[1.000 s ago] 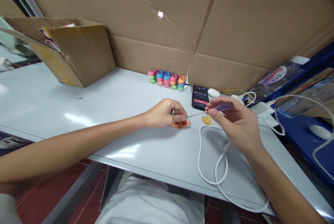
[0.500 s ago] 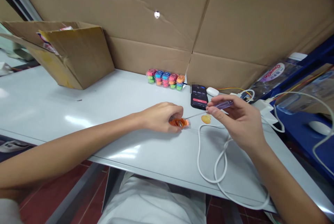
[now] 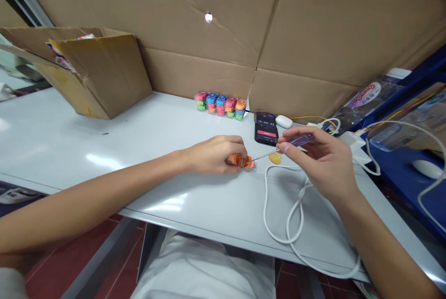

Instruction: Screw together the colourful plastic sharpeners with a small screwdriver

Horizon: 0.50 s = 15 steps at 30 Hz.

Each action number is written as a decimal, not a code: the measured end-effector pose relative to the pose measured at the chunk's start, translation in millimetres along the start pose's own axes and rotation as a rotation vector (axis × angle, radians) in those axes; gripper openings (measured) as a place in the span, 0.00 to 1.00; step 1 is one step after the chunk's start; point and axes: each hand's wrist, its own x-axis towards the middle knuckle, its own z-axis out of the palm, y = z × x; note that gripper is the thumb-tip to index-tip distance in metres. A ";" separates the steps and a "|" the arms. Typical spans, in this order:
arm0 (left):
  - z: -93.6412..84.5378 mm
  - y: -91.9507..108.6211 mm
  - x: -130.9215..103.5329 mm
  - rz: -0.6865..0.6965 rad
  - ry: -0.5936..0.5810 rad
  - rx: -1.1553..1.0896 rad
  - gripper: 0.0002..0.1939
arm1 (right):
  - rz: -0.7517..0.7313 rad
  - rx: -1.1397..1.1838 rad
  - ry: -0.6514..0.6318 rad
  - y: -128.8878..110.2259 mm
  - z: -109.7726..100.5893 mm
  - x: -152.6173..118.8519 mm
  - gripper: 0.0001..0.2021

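Observation:
My left hand (image 3: 223,155) rests on the table, its fingers closed round a small orange plastic part (image 3: 237,159) that has a shiny metal bit on it. Most of that part is hidden by the fingers, and a paler orange and clear piece shows at its right end. In my right hand (image 3: 320,162) is a thin screwdriver (image 3: 299,140) with a translucent purple handle, pinched between thumb and fingers. Its shaft slants down to the left, and the tip is at the orange part; whether they touch I cannot tell. A round yellow-orange disc (image 3: 275,158) lies just below the shaft.
A row of several multicoloured plastic pieces (image 3: 221,105) stands along the cardboard wall (image 3: 195,67). Beside it are a phone (image 3: 265,129) running a timer and a white mouse (image 3: 284,121). A looped white cable (image 3: 265,206) lies at right, a cardboard box (image 3: 108,76) at left.
My left hand has turned the orange part slightly, so its metal bit faces differently. The screwdriver tip has come a little lower onto the part's right side.

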 end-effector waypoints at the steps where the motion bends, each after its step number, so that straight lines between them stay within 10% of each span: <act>1: 0.3 -0.4 0.0 0.005 0.002 -0.001 0.10 | 0.002 -0.001 -0.001 -0.5 -0.2 0.1 0.08; 15: 2.4 -0.1 -0.8 0.014 0.028 0.004 0.08 | -0.025 -0.038 -0.023 0.7 4.8 -3.8 0.08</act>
